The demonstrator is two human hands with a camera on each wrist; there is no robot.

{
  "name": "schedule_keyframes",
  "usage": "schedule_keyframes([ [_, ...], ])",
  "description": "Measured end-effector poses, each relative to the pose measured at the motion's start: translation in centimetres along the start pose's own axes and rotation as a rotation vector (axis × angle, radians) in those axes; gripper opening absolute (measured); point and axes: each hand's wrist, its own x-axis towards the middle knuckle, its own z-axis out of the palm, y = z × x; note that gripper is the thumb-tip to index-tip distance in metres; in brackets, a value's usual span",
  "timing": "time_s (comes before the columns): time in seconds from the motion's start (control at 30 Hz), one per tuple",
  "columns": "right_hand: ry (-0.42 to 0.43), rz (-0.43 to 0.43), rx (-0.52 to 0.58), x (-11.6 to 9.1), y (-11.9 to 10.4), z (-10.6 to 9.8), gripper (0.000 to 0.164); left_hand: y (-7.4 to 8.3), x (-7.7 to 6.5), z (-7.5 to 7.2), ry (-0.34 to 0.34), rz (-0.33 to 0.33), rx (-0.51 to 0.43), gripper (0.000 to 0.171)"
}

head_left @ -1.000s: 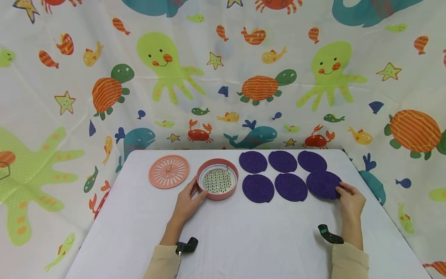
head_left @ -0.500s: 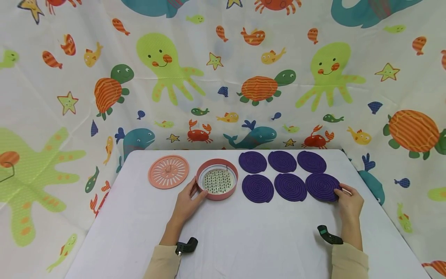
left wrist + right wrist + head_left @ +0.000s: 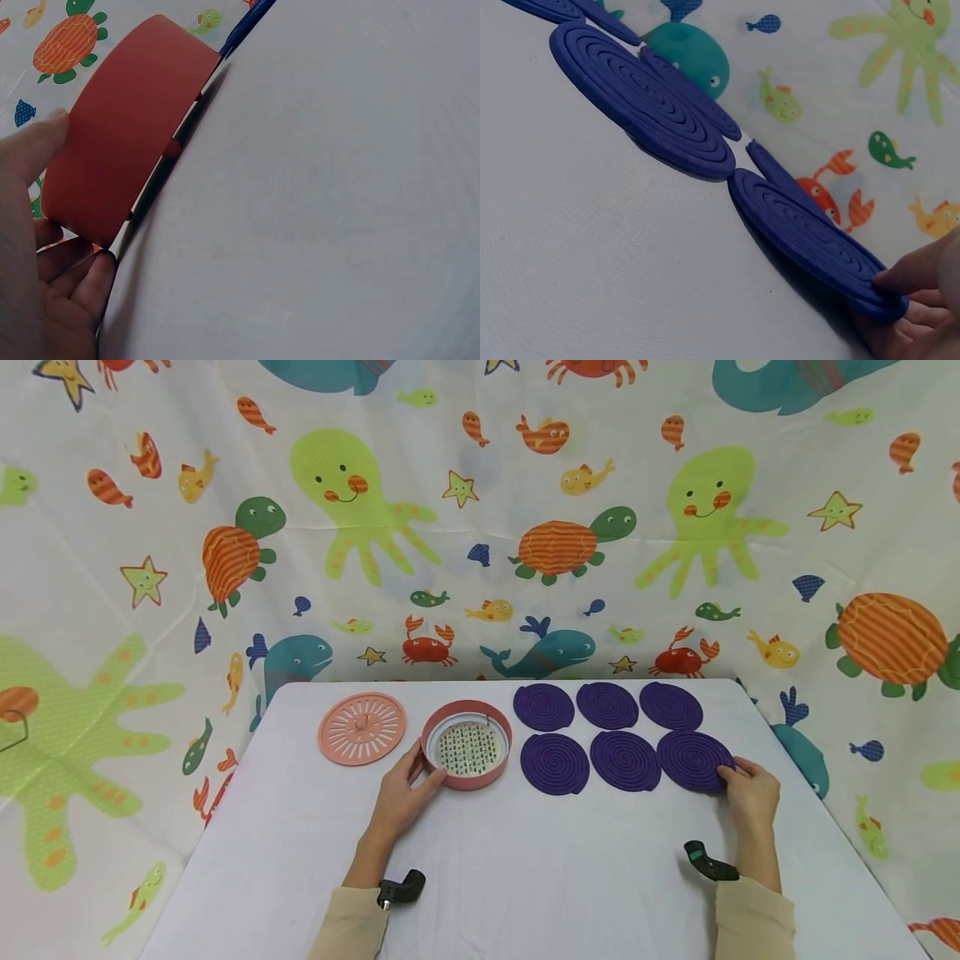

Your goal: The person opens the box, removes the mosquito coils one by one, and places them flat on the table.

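My left hand [image 3: 401, 797] grips the near-left side of a round pink mosquito coil holder [image 3: 468, 707], thumb toward its front and fingers behind. Inside the holder lies a perforated plate [image 3: 470, 749] within a pale ring. In the left wrist view, small feet show under the holder's red wall [image 3: 127, 127]. My right hand [image 3: 753, 795] pinches the right edge of a purple mosquito coil [image 3: 692, 760], the rightmost of the near row. The right wrist view has the thumb on top of this coil [image 3: 802, 232], with fingers beneath and a shadow under its near edge.
More purple coils lie in two rows, including a near-row middle coil [image 3: 626, 761] and a far-row right coil [image 3: 671, 706]. A slotted pink lid [image 3: 362, 729] lies left of the holder. Behind the white table [image 3: 555, 877] hangs a sea-animal curtain [image 3: 450, 568].
My right hand and its coil have shifted slightly left and toward me, bringing the coil closer in line with its row. My left hand and the holder have stayed put.
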Motion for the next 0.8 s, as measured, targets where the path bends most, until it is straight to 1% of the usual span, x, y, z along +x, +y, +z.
schedule_keyframes([
  [0.17,0.017,-0.056,-0.077,-0.03,-0.26,-0.12,0.05,0.01,0.01,0.01,-0.015,-0.013,-0.006,0.088],
  [0.37,0.042,-0.135,-0.169,-0.08,-0.24,0.0,0.049,0.11,0.07,0.04,-0.016,-0.006,0.004,0.087],
  [0.57,0.019,-0.179,-0.231,-0.16,-0.28,0.1,0.052,0.12,0.04,-0.05,-0.003,0.014,0.0,0.087],
  [0.67,0.01,-0.198,-0.262,-0.2,-0.33,0.13,0.052,0.13,-0.01,-0.09,-0.004,0.008,0.0,0.087],
  [0.8,0.011,-0.212,-0.274,-0.22,-0.34,0.21,0.053,0.12,-0.04,-0.1,-0.009,-0.005,0.004,0.088],
])
